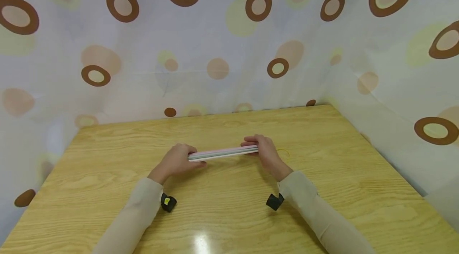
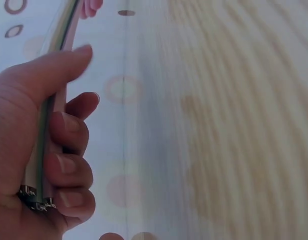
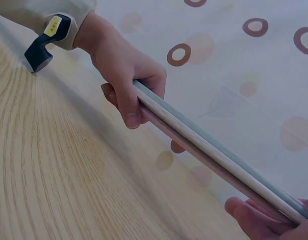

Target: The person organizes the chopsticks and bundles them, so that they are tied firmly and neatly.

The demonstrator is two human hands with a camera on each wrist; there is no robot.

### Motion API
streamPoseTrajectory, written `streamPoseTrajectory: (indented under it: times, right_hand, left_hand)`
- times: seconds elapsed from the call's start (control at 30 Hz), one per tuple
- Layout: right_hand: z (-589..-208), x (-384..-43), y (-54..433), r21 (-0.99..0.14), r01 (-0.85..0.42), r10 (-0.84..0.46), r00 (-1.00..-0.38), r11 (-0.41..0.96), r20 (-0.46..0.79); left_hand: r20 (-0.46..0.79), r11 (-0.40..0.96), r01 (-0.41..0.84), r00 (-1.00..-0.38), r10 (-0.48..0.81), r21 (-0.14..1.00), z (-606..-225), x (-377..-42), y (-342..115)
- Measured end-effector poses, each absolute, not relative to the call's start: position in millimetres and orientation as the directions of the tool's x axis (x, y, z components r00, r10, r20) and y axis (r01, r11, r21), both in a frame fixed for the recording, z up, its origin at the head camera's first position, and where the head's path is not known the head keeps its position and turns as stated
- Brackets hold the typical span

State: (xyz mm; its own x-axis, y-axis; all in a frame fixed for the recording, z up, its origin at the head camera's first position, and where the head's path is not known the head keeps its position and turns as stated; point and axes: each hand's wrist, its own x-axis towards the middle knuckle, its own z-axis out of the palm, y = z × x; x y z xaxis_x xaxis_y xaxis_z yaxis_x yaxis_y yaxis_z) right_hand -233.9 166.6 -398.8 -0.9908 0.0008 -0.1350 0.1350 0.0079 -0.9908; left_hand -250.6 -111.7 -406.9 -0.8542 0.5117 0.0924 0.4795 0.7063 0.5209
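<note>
A thin stack of wire-bound notebooks [image 1: 223,153] is held edge-on above the table, with pink, grey-green and white layers showing. My left hand [image 1: 175,160] grips its left end. In the left wrist view the thumb lies over one face and curled fingers [image 2: 71,170] press the other, with small metal coils [image 2: 38,204] near the palm. The right end is pinched by my right hand [image 1: 267,152], thumb on one side and fingers on the other. The right wrist view shows the stack [image 3: 209,150] slanting between both hands; its broad faces are mostly hidden.
Below is a wood-grain table [image 1: 229,198]. A thin yellow loop [image 1: 284,151] lies on it just beyond my right hand. A white curtain [image 1: 222,46] with brown circles hangs behind the table and along its sides. Black camera mounts [image 1: 168,202] sit on both wrists.
</note>
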Motion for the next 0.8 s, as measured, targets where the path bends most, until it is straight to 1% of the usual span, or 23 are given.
streamPoseTrajectory:
  times: [0.13,0.23,0.33,0.4,0.47,0.6,0.8]
  right_hand:
    - [-397,-234,166,-0.993,0.121,0.015,-0.993,0.015,-0.121]
    - [-398,-233,165,-0.992,0.122,0.030,-0.992,0.033,-0.121]
    - [-399,-232,165,-0.990,0.129,0.040,-0.991,0.048,-0.127]
    - [-399,-231,165,-0.990,0.126,0.036,-0.992,0.062,-0.124]
    - [-398,-230,164,-0.989,0.127,0.029,-0.992,0.076,-0.125]
    - [-396,-230,164,-0.988,0.132,0.014,-0.991,0.085,-0.131]
    - [-394,-231,163,-0.990,0.126,0.017,-0.992,0.067,-0.125]
  left_hand:
    - [0.043,0.707,0.474,-0.845,0.534,0.526,-405,-252,-110]
    - [0.019,0.722,0.477,-0.840,0.542,0.502,-403,-252,-108]
    - [0.049,0.749,0.508,-0.840,0.541,0.425,-398,-250,-107]
    - [0.087,0.760,0.516,-0.845,0.528,0.396,-394,-250,-107]
    - [0.117,0.759,0.502,-0.857,0.503,0.414,-390,-250,-108]
    - [0.145,0.720,0.482,-0.866,0.479,0.500,-385,-252,-111]
    - [0.129,0.695,0.545,-0.821,0.557,0.469,-392,-251,-111]
